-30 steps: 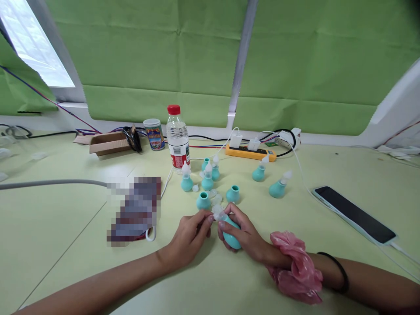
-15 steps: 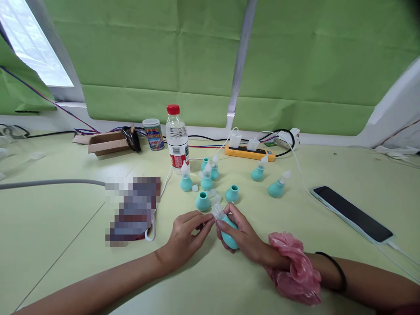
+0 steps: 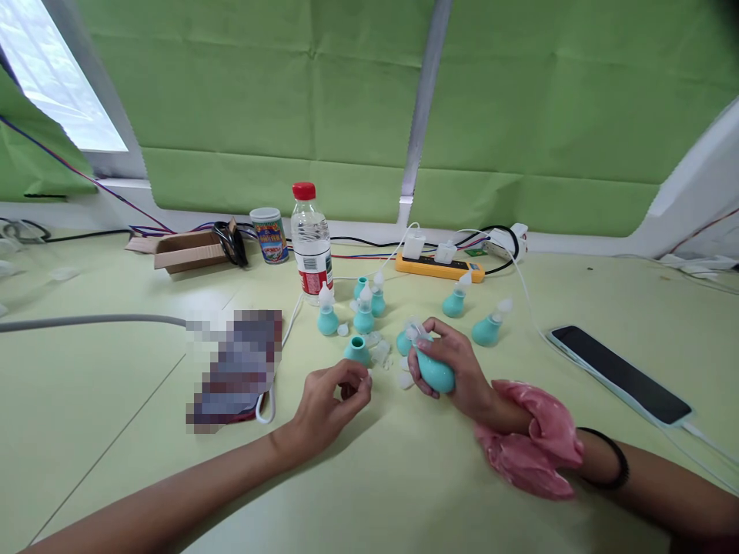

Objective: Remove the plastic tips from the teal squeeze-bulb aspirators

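My right hand (image 3: 447,358) is wrapped round a teal nasal aspirator bulb (image 3: 436,372), tilted with its clear plastic collar up and to the left. Apart from it, my left hand (image 3: 330,402) is closed in a pinch; a tiny whitish bit shows at the fingertips, too small to name. Just beyond that hand stands an open teal bulb (image 3: 357,351). Loose clear plastic parts (image 3: 381,353) lie between the hands. Another open bulb (image 3: 403,342) is partly hidden behind my right hand. Assembled aspirators with clear nozzles, such as this aspirator (image 3: 328,318), stand farther back.
Behind the bulbs are a water bottle (image 3: 312,254), a printed can (image 3: 269,236), a cardboard tray (image 3: 190,252) and an orange power strip (image 3: 439,268) with cables. A charging phone (image 3: 620,375) lies right; a pixelated object (image 3: 236,369) lies left. A pink plastic bag (image 3: 534,442) circles my right wrist.
My right hand has moved right and slightly away with the aspirator, parting from my left hand. My left hand has shifted slightly left. Clear parts beside the right hand are now uncovered.
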`<state>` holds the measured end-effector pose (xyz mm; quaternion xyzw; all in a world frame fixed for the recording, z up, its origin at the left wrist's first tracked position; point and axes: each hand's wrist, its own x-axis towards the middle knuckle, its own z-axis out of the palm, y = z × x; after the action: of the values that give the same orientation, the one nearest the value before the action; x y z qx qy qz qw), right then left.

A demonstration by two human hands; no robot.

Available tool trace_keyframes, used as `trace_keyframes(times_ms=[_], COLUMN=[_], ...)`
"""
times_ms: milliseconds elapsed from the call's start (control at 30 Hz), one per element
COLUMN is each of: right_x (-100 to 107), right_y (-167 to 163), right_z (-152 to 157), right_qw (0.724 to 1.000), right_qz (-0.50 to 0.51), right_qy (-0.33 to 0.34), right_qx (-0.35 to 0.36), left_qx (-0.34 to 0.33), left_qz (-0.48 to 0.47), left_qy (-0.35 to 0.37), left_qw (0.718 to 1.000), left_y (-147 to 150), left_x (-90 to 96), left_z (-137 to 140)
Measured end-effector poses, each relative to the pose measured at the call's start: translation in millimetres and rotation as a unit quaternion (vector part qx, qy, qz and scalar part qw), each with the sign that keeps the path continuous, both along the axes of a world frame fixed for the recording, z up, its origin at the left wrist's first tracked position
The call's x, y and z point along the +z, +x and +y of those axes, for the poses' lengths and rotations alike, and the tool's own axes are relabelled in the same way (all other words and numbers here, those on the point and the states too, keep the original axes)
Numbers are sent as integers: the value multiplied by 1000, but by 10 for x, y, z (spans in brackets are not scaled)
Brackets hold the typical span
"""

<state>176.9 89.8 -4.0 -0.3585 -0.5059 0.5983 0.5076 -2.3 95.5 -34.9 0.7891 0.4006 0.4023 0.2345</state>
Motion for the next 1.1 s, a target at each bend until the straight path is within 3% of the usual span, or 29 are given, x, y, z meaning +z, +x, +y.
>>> trace_keyframes(times_ms=[167, 367, 500, 600, 700, 800, 867, 967, 1033, 1100], right_x=[-21, -111, -75, -53, -47, -24, 9, 95, 182, 291], right_y=[-9, -62, -101, -133, -120, -69, -36, -6, 11, 39], right_z=[-28, -57, -146, -214, -220, -164, -124, -107, -122, -135], right_qw=[989, 915, 895, 899, 906, 910, 908, 882, 850, 831], right_qz=[-138, -377, -405, -389, -362, -329, -312, -327, -357, -386], right_qy=[45, 116, 138, 140, 128, 92, 82, 144, 209, 253], right_qx=[4, 83, 127, 145, 179, 234, 269, 308, 326, 311], left_qx=[-5, -3, -117, -160, -193, -219, -240, -261, -237, -188], left_qz=[122, 17, 48, 93, 65, -17, -70, -124, -115, -43], left_qy=[-25, -72, -70, -111, -167, -266, -350, -440, -421, -312], left_qw=[992, 997, 989, 976, 965, 939, 903, 851, 868, 930], left_y=[6, -47, -74, -48, -11, 26, 47, 52, 30, -4], left_x=[-22, 36, 91, 111, 127, 145, 150, 147, 140, 122], left_z=[125, 59, -29, -55, -63, -80, -88, -64, -25, 17])
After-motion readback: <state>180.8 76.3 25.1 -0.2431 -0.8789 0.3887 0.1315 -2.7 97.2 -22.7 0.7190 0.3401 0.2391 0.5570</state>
